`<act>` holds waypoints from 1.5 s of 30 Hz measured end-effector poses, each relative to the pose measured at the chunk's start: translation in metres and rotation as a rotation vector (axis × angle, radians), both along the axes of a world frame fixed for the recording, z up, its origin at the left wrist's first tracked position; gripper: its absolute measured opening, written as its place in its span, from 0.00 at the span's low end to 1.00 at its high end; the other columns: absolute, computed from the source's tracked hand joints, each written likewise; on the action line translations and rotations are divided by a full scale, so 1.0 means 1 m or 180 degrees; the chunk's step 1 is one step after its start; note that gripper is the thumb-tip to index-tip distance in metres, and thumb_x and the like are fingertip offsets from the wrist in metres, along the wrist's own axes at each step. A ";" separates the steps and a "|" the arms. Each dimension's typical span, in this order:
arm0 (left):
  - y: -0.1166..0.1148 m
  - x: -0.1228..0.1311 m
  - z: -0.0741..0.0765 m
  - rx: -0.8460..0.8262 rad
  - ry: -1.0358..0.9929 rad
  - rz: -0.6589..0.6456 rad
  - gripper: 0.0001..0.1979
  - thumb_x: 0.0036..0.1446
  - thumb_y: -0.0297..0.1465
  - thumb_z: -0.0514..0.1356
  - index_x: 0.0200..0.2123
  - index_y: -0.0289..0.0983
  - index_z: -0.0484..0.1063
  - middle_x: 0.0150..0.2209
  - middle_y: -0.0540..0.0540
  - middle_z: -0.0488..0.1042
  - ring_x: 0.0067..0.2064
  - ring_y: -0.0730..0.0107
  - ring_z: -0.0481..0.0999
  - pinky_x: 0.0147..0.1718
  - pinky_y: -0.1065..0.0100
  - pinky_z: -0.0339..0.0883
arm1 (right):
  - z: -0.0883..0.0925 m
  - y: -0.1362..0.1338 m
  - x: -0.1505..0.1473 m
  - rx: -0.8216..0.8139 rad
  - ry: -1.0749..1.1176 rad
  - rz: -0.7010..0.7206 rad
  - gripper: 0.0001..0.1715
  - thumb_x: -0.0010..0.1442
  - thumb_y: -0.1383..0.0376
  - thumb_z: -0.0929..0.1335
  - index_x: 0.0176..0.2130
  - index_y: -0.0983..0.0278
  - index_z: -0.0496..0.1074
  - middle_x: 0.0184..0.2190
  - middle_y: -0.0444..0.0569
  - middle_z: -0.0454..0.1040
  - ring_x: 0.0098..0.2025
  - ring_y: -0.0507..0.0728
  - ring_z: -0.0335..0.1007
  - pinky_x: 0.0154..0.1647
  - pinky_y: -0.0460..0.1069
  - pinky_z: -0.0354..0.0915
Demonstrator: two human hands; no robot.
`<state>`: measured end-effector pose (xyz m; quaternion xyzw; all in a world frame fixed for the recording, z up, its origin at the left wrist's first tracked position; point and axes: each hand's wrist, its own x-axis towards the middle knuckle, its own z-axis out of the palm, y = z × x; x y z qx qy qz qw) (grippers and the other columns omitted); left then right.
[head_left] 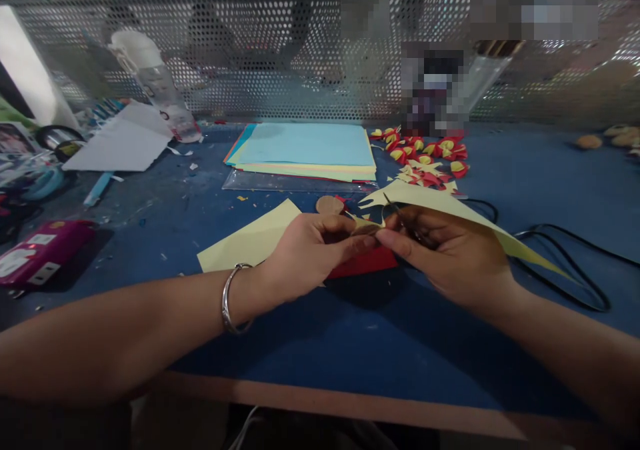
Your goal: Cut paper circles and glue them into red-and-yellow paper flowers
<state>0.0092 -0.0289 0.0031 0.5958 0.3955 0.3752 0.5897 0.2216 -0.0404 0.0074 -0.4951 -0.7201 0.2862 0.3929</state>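
My left hand (313, 247) is closed in a pinch on a small piece of pale yellow paper (367, 227) at the middle of the blue table (350, 343). My right hand (445, 250) is closed round small scissors (400, 217), whose blades point up and left into a large cut yellow sheet (450, 207) that lies over this hand. A red paper piece (363, 263) lies under both hands. Another yellow sheet (250, 240) rests flat by my left wrist, which wears a metal bangle (230, 300).
A stack of coloured paper (305, 151) lies behind the hands, on a clear sleeve. Red-and-yellow paper shapes (425, 157) are heaped at the back right. A black cable (565, 263) loops at the right. A pink case (40, 250), white paper (125, 140) and a bottle (155, 83) sit left. A perforated metal screen (280, 50) closes the back.
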 end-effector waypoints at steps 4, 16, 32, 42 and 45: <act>0.000 0.000 -0.003 -0.0041 -0.0353 0.0057 0.17 0.52 0.42 0.76 0.31 0.34 0.79 0.31 0.48 0.78 0.34 0.71 0.74 0.36 0.68 0.67 | 0.000 0.002 -0.002 -0.0101 0.0309 0.0153 0.27 0.63 0.37 0.73 0.39 0.57 0.78 0.34 0.48 0.81 0.37 0.59 0.80 0.41 0.53 0.80; 0.001 -0.004 0.004 0.0048 -0.0543 0.0148 0.16 0.56 0.41 0.74 0.33 0.34 0.78 0.31 0.50 0.74 0.33 0.74 0.70 0.34 0.71 0.67 | -0.005 0.006 0.016 -0.0340 -0.0146 0.0252 0.35 0.65 0.31 0.66 0.36 0.58 0.76 0.20 0.42 0.66 0.23 0.55 0.63 0.25 0.51 0.59; 0.002 -0.003 0.000 -0.0066 -0.0716 -0.0124 0.11 0.55 0.39 0.77 0.35 0.38 0.86 0.33 0.49 0.80 0.37 0.70 0.74 0.42 0.67 0.69 | 0.002 0.001 0.010 -0.0154 -0.0162 0.0441 0.30 0.69 0.38 0.67 0.29 0.56 0.73 0.20 0.43 0.68 0.30 0.58 0.72 0.40 0.55 0.72; 0.001 -0.002 0.001 -0.0414 -0.0896 -0.0241 0.09 0.53 0.36 0.78 0.34 0.38 0.87 0.34 0.50 0.82 0.37 0.73 0.75 0.45 0.69 0.69 | 0.000 0.000 0.011 -0.0113 -0.0132 0.0465 0.26 0.69 0.40 0.68 0.34 0.56 0.79 0.34 0.47 0.84 0.40 0.61 0.81 0.58 0.60 0.72; 0.001 -0.002 0.001 -0.0483 -0.0896 -0.0232 0.11 0.52 0.37 0.78 0.33 0.37 0.87 0.33 0.49 0.81 0.36 0.72 0.75 0.44 0.68 0.69 | 0.001 0.001 0.012 -0.0128 -0.0203 0.0478 0.27 0.69 0.39 0.67 0.34 0.56 0.80 0.36 0.47 0.86 0.42 0.62 0.82 0.58 0.60 0.72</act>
